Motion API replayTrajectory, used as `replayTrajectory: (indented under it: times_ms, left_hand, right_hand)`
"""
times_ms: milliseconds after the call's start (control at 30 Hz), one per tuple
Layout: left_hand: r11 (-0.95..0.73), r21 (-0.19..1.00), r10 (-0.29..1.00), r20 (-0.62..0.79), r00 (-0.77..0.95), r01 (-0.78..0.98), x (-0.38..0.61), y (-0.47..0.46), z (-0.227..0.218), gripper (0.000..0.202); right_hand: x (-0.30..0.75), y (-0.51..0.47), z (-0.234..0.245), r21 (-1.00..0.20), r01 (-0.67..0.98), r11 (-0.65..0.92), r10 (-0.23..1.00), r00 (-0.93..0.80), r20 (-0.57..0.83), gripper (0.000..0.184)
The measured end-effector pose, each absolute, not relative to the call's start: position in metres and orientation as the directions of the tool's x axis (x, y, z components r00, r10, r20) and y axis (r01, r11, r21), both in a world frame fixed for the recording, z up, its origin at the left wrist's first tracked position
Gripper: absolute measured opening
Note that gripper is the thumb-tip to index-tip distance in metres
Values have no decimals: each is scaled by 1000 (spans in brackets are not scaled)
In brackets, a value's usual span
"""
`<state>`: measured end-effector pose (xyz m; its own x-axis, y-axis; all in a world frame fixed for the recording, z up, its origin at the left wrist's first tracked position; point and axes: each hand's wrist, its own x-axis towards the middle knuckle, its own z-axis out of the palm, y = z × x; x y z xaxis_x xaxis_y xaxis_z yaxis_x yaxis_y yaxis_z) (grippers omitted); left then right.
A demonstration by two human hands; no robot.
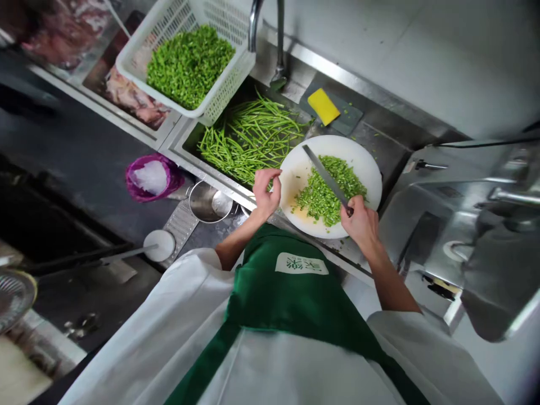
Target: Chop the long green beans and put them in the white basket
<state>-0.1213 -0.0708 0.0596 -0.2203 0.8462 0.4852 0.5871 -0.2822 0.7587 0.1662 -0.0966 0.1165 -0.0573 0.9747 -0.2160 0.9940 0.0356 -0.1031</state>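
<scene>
My right hand (361,223) is closed around the handle of a kitchen knife (325,173). The blade slants up and left over a heap of chopped green stems (335,194). Under the heap lies a round white cutting board (367,163), stained yellowish at its lower left. At the board's left edge hovers my left hand (267,192), its fingers loosely curled with a gap between them and nothing visible in them. Long uncut green stems (248,138) fill the sink basin just beyond that hand.
A white plastic basket (228,73) full of chopped greens stands at the sink's far left, near the faucet (279,79). A yellow sponge (323,107) lies behind the board. Raw meat (135,98) fills the left basin. A metal pot (206,201) and purple-lined bucket (152,177) sit below.
</scene>
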Motion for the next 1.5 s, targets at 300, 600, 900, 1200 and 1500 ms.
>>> replayTrajectory:
  times_ms: [300, 600, 900, 1200, 1500]
  left_hand:
    - [-857, 471, 378, 300, 876, 208, -17, -59, 85, 74]
    - [-790, 504, 463, 118, 878, 349, -74, -53, 19, 91]
    - [-436, 685, 898, 281, 339, 584, -38, 8, -27, 42]
    - [-311, 768, 944, 178, 280, 560, -7, 42, -11, 17]
    - [-81, 754, 991, -9, 134, 652, -104, -54, -29, 10]
  right_hand:
    - [185, -120, 116, -13, 931, 364, 882, -349, -316, 20]
    - [264, -187, 127, 105, 984, 144, 945, -106, -308, 16]
    - [280, -213, 86, -277, 817, -505, 852, 523, -11, 24]
    - [259, -229, 72, -487, 691, -534, 799, 601, -22, 39]
    - [212, -207, 74, -488, 800, -350, 936, 321, -145, 39]
